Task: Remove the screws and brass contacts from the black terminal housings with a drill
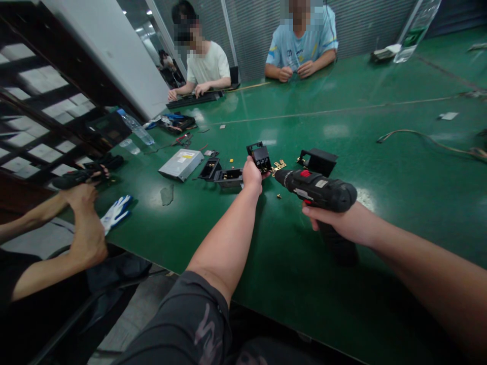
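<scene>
My left hand (252, 175) is closed around a black plastic block with several slots (261, 156), raised near the middle of the green table. My right hand (338, 221) grips a black cordless drill (317, 188) with red details. The drill's chuck points left toward the block; whether its tip touches the block I cannot tell. Flat brass pieces with holes (280, 166) show just behind the chuck. A small brass part (279, 195) lies below it. Black open housings (230, 177) with brass bits sit left of my left hand, and another black housing (318, 161) stands behind the drill.
A silver disc drive (181, 164) lies on the green table (213, 223) to the left, beyond a grey scrap (166, 195). White-and-blue gloves (116, 214) rest near a co-worker's arms (81, 218). Two people sit across the table. Cables (429, 136) lie at right.
</scene>
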{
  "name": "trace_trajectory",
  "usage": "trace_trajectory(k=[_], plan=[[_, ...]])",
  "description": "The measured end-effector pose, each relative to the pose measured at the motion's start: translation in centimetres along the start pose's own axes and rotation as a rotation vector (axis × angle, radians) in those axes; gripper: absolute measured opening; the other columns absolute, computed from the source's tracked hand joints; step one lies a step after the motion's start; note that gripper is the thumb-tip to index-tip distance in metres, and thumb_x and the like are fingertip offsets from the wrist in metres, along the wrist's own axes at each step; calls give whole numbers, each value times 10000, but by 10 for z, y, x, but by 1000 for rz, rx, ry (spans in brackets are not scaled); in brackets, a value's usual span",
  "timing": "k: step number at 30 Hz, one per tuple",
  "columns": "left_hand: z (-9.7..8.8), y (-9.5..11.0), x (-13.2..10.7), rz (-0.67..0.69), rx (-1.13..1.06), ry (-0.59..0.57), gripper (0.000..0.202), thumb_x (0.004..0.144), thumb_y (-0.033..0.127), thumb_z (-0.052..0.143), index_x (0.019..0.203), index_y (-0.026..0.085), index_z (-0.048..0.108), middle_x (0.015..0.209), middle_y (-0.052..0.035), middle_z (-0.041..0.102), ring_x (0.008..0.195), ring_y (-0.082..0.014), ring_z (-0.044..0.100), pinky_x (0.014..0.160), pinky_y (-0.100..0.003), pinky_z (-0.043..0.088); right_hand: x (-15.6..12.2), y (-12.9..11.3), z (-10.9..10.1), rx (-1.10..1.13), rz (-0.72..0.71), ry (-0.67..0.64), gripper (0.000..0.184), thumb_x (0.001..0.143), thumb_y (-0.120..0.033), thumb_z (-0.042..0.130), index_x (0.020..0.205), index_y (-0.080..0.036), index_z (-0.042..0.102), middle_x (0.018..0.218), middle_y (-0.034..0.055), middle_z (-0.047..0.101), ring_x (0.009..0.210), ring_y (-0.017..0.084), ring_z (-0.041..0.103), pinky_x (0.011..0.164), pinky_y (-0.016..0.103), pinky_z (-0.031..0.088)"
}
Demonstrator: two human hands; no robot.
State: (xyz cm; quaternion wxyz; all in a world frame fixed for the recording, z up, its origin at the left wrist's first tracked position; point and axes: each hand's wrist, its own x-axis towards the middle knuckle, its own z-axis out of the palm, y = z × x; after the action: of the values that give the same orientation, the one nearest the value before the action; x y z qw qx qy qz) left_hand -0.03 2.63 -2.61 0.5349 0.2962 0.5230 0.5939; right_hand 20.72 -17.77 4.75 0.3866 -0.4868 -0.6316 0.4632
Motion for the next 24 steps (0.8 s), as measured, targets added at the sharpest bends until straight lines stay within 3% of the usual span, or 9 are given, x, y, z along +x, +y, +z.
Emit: trace_trajectory(k=[8, 14, 24], plan=[[0, 0, 0, -11, -5, 22, 514, 1184, 628, 472, 1109, 221, 775, 991, -97, 790, 835, -222, 758, 689, -322, 618, 0, 0, 0, 11, -6, -19, 227, 927, -465, 817, 1011, -279, 718, 691, -12, 724, 559, 217, 689, 600, 375, 611], [0, 0, 1, -3, 6, 7, 495, 1188, 587, 451, 1175, 211, 772, 1028, -101, 794, 837, -212, 759, 648, -300, 616, 0, 0, 0, 6, -3, -12, 235, 920, -466, 819, 1023, -278, 725, 678, -13, 723, 554, 221, 689, 595, 374, 604], [-1, -2, 3, 11, -1, 11, 479, 1178, 590, 469, 1086, 224, 764, 1008, -102, 791, 863, -233, 764, 668, -322, 623, 0, -1, 1, 36, 22, -21, 239, 897, -464, 834, 940, -276, 693, 665, -21, 719, 557, 211, 694, 601, 363, 608]])
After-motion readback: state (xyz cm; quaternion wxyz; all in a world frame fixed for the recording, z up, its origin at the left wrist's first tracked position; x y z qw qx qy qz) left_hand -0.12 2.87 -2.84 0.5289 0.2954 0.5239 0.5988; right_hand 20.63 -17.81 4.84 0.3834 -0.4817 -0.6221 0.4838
